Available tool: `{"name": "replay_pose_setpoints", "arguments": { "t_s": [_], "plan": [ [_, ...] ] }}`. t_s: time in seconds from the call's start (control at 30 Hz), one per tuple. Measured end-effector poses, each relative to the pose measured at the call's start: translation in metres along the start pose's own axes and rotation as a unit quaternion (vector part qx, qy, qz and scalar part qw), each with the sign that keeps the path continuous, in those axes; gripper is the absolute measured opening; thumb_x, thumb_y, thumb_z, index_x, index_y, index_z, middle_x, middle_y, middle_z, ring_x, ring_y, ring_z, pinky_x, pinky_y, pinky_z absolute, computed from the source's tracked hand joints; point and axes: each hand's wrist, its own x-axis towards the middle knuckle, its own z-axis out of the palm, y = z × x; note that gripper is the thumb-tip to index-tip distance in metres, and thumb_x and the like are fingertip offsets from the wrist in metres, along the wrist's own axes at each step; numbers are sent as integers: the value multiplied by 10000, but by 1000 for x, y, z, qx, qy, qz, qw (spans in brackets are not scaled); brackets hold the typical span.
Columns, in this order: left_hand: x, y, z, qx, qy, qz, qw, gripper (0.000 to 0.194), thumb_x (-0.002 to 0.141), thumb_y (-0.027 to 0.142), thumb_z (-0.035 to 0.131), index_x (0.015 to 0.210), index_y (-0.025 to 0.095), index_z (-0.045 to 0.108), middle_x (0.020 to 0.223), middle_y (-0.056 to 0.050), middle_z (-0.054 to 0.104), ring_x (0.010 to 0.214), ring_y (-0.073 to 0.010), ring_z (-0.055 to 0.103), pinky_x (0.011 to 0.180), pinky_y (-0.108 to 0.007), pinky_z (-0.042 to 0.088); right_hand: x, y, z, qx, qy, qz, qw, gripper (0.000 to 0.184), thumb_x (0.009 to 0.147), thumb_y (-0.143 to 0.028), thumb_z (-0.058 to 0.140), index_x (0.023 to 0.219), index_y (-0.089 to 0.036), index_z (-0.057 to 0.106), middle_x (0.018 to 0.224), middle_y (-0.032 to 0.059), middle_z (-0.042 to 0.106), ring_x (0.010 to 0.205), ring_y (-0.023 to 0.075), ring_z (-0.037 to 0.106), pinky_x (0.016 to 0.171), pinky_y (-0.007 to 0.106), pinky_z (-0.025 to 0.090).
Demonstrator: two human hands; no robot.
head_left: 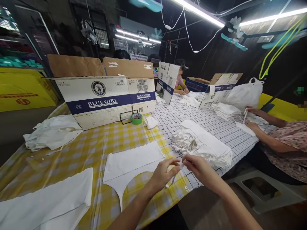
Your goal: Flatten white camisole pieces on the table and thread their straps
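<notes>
A white cloth garment (134,161) lies flat on the yellow checked cover in front of me, its cut-out edge and one narrow strap toward me. At its right end, my left hand (164,174) is closed in a pinch on a thin white strap (173,180). Close beside it, my right hand (198,167) pinches at the same strap, fingertips almost meeting the left ones. Just beyond my right hand sits a thick stack of folded white garments (206,140) with bunched straps. Another white garment (48,204) is spread at the lower left.
An opened Blue Girl beer carton (110,102) stands behind the work, with green tape (136,118) before it. White garments (52,131) pile up at left. A co-worker's arms (271,134) handle white cloth at right. Another person sits at the far end. A stool (266,188) stands lower right.
</notes>
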Motion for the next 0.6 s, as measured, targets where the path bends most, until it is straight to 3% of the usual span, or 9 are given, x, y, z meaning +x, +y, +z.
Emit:
{"name": "replay_pose_setpoints", "arguments": {
  "t_s": [0.07,0.13,0.2,0.27,0.33,0.5,0.6],
  "plan": [
    [1,14,6,-55,-4,-27,998,336,858,427,441,945,169,638,861,-48,693,801,-175,625,724,-263,448,6,3,6,2,-6,-11,1000,235,891,-241,377,736,-185,545,655,-4,560,609,121,501,558,227,353],
    [1,13,11,-100,9,-75,992,363,845,449,449,806,143,641,702,-56,686,650,-166,617,600,-249,432,9,9,12,9,0,-12,1000,196,882,-222,375,781,-188,539,644,-10,551,594,120,499,555,228,361],
    [-1,5,15,-170,28,-129,977,369,832,461,456,796,132,618,617,-61,670,579,-169,611,540,-246,420,9,16,20,5,20,-20,1000,181,858,-176,377,960,-194,525,697,-4,554,622,129,510,585,240,390],
    [-4,-4,18,-249,44,-168,953,360,818,467,472,830,128,592,569,-57,653,553,-179,618,528,-253,432,7,24,33,-22,36,-40,998,352,818,-121,393,1155,-207,443,851,32,567,713,146,534,639,261,417],
    [-9,-10,20,-297,57,-192,934,359,803,475,493,810,125,573,553,-53,641,529,-182,620,538,-269,449,5,31,50,-68,31,-68,995,449,791,-92,419,1219,-228,405,992,63,548,788,160,541,667,270,421],
    [-17,-19,23,-313,38,-221,923,399,804,512,467,755,125,550,589,-46,625,468,-161,593,536,-289,461,8,43,92,-173,33,-109,978,183,838,-117,437,940,-202,564,786,43,559,719,171,516,644,269,376],
    [-19,-39,12,-231,51,-213,948,404,832,507,403,780,137,557,622,-40,615,520,-163,590,575,-307,469,17,47,104,-145,55,-105,982,182,869,-141,402,854,-188,577,755,46,553,708,169,510,638,266,369]
  ]
}}
